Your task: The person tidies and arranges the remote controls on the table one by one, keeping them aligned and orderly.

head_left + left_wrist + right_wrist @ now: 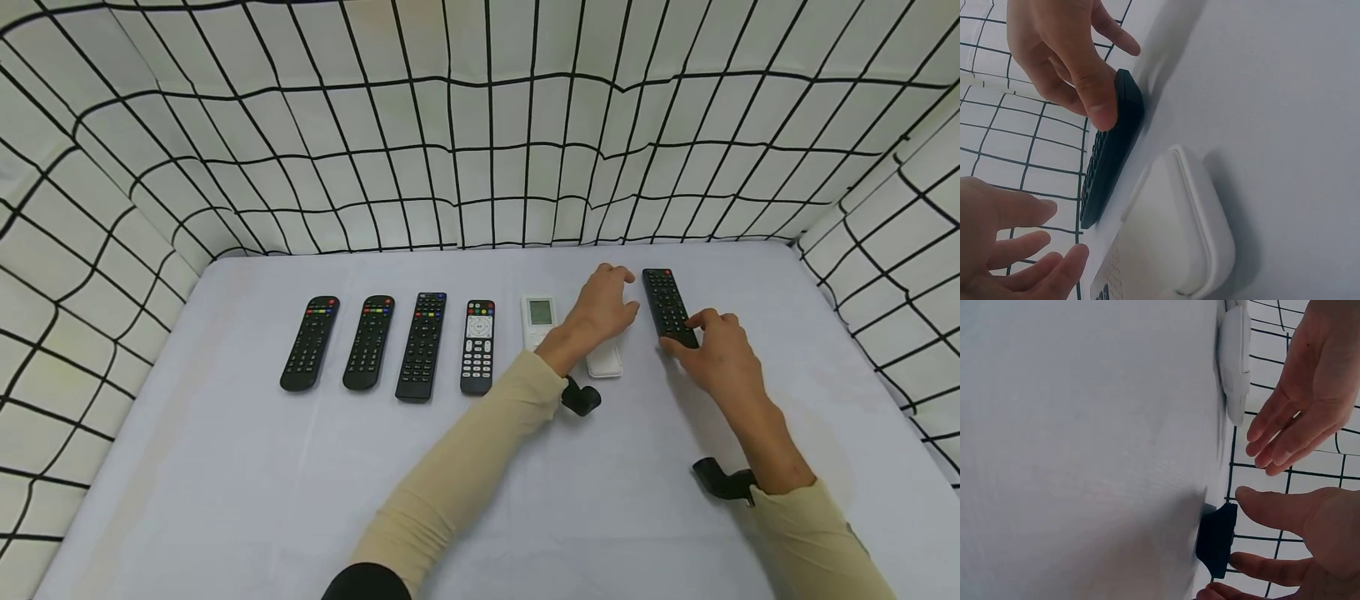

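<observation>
At the right of the table, my right hand [722, 354] holds the near end of a black remote control [663, 302] between thumb and index finger. In the right wrist view, the thumb and fingers stand at opposite sides of that remote [1216, 540]. My left hand [600, 302] hovers just left of it, fingers loosely bent and holding nothing. Beneath the left hand and wrist are a white remote with a grey screen [540, 313] and a second white remote [604, 361], both partly hidden. The left wrist view shows a white remote's end [1179, 231] up close.
Several dark remotes lie in a row to the left, among them one with a light round pad [477, 346]. A white cloth covers the table [247, 500]. Black grid netting [450, 154] stands behind and along both sides. Dark camera mounts [723, 481] sit at the wrists.
</observation>
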Tool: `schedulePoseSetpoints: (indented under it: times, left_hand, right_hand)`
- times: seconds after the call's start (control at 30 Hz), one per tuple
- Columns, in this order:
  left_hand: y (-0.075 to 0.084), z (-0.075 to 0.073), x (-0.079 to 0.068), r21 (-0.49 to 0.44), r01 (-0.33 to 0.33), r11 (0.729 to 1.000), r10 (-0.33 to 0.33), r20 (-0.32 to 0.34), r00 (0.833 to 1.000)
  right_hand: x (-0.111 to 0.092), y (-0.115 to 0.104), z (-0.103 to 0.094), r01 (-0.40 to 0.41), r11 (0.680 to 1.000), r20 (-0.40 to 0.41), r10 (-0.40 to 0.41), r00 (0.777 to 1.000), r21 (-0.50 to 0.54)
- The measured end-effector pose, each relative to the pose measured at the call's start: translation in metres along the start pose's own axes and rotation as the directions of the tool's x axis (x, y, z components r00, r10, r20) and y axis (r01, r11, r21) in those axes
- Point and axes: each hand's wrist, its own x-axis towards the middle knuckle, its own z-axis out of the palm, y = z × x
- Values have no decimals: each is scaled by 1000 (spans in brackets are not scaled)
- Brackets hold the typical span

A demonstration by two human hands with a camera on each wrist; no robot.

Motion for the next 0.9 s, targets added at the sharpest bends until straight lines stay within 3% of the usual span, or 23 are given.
schedulePoseSetpoints:
  times: [0.43, 0.67, 0.9]
  left_hand:
    - [11, 10, 12, 30, 19, 999, -21, 69, 997]
    - [16, 12, 15, 116, 41, 992, -54, 112, 992]
    - [17, 18, 18, 138, 61, 989, -75, 100, 992]
  right_hand:
    - [4, 4, 1, 59, 995, 32, -62, 998, 86]
    - [5, 5, 0, 69, 993, 33, -72, 997, 96]
    - [3, 7, 1, 53, 991, 42, -58, 997, 126]
